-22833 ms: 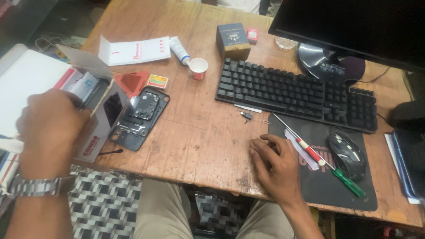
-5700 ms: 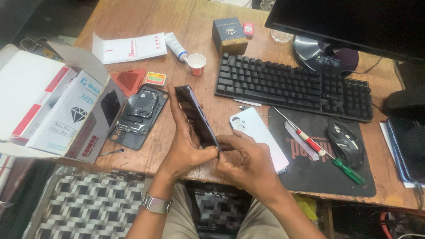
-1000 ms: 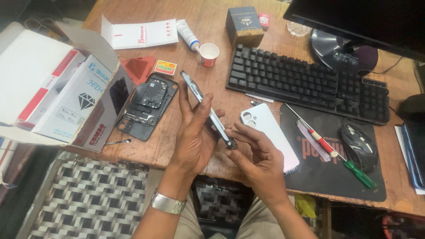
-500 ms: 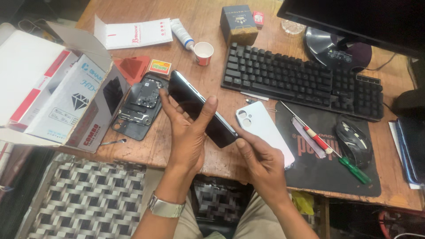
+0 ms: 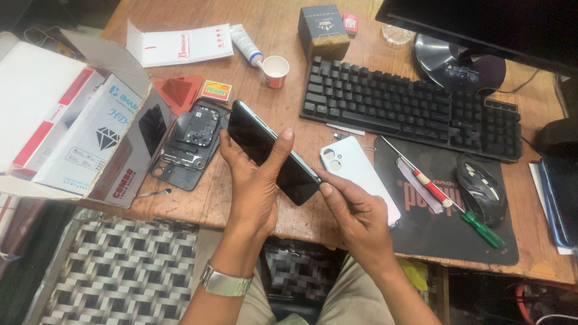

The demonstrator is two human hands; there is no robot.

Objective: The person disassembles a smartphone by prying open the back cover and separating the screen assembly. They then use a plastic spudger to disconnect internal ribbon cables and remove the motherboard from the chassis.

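A black smartphone (image 5: pixel 259 144) with a dark screen is held up over the wooden desk's front edge. My left hand (image 5: pixel 253 180) grips it from behind, thumb over the screen's right side. My right hand (image 5: pixel 355 213) pinches the phone's lower right corner with thumb and fingertips. Just right of the phone, a white phone back cover (image 5: pixel 355 171) with camera cutouts lies on the desk (image 5: pixel 283 36), partly under my right hand. An opened phone (image 5: pixel 192 141) with its insides showing lies to the left of my left hand.
A large open cardboard box (image 5: pixel 78 132) fills the left. A black keyboard (image 5: pixel 409 105), monitor stand (image 5: pixel 460 63), mouse (image 5: pixel 481 186) on a black mat (image 5: pixel 445 229), red and green screwdrivers (image 5: pixel 445 198), a small paper cup (image 5: pixel 276 70), a tube (image 5: pixel 245 45) and a small box (image 5: pixel 323 30) lie around.
The phone has turned from edge-on to screen facing up. My right hand slid to its lower right corner, and both hands sit slightly lower toward me.
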